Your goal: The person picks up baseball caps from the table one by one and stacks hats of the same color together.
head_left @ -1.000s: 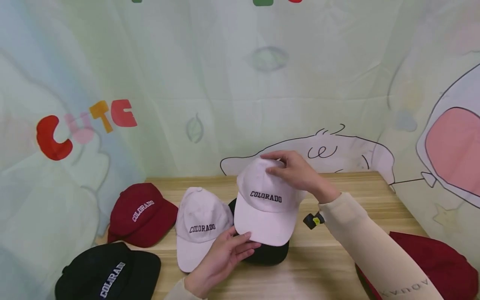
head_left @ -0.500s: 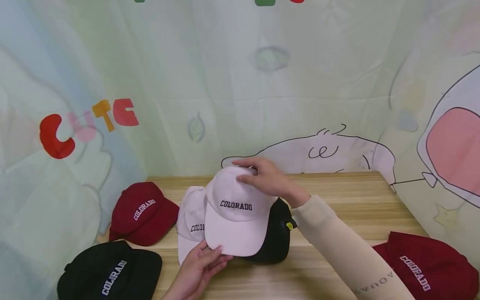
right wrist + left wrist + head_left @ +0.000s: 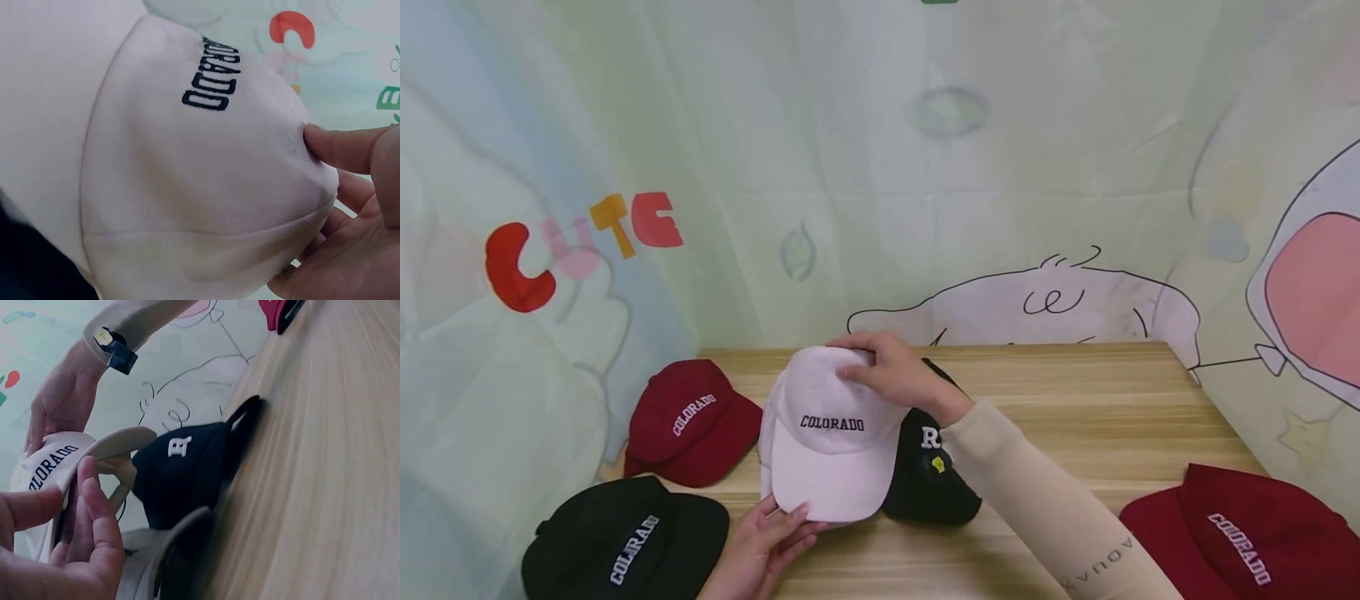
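Observation:
A white baseball cap [image 3: 835,396] lettered COLORADO is held between both hands, low over a second white cap [image 3: 140,553], which it almost covers in the head view. My left hand [image 3: 766,542] pinches the front of its brim, thumb on top and fingers beneath. At the crown, my right hand [image 3: 898,373] grips the fabric, with the thumb in front and the fingers behind. In the right wrist view, the thumb [image 3: 344,149] dents the cap's top. Just right of the held cap, a black cap [image 3: 925,479] with a white R sits on the table.
On the left lie a dark red cap [image 3: 692,425] and, nearer, a black COLORADO cap [image 3: 625,542]. Another dark red cap [image 3: 1247,533] is at the front right. The wooden table [image 3: 1075,425] ends at a printed curtain [image 3: 880,167] behind and at the sides.
Both hands have carried the held white cap leftward and slightly down, from over the black cap to over the other white cap. The R on the black cap has come into sight.

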`<state>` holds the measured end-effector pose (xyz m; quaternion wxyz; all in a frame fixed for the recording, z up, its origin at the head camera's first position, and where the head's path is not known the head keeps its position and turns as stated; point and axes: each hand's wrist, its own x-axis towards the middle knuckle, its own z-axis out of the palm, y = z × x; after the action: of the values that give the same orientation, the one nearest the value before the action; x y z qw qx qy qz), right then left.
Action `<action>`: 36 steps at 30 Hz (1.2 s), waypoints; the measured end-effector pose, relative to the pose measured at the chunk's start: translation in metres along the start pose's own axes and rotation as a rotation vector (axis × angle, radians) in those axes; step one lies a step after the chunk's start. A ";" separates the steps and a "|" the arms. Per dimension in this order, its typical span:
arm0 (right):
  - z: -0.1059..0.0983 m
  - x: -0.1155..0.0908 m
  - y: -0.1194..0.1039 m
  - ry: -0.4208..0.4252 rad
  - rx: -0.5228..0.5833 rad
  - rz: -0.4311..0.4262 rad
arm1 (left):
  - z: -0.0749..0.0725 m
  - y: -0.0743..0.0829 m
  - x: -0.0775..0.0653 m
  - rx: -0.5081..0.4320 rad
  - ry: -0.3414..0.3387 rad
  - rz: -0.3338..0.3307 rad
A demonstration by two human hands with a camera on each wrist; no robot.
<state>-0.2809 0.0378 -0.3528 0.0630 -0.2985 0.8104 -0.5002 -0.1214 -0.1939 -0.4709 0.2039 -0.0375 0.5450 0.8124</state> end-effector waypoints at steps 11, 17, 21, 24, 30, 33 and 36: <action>0.029 0.012 0.001 -0.019 0.036 -0.017 | -0.021 -0.007 -0.011 0.000 0.086 -0.079; 0.041 0.014 0.002 -0.035 0.032 -0.035 | -0.031 -0.008 -0.017 0.012 0.124 -0.123; 0.049 0.015 0.006 -0.048 0.032 -0.003 | -0.038 -0.011 -0.017 0.025 0.125 -0.169; 0.056 0.015 0.012 -0.051 0.019 0.021 | -0.044 -0.014 -0.017 0.036 0.114 -0.199; 0.070 0.017 0.027 -0.053 -0.018 0.100 | -0.051 -0.019 -0.016 0.103 0.102 -0.246; 0.076 0.017 0.032 -0.053 -0.016 0.114 | -0.052 -0.020 -0.016 0.233 0.086 -0.272; 0.079 0.017 0.034 -0.063 -0.011 0.116 | -0.051 -0.018 -0.017 0.503 0.112 -0.263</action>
<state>-0.2774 -0.0215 -0.4171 0.1157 -0.2671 0.8266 -0.4817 -0.1075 -0.2393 -0.5028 0.2799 -0.1010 0.7302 0.6150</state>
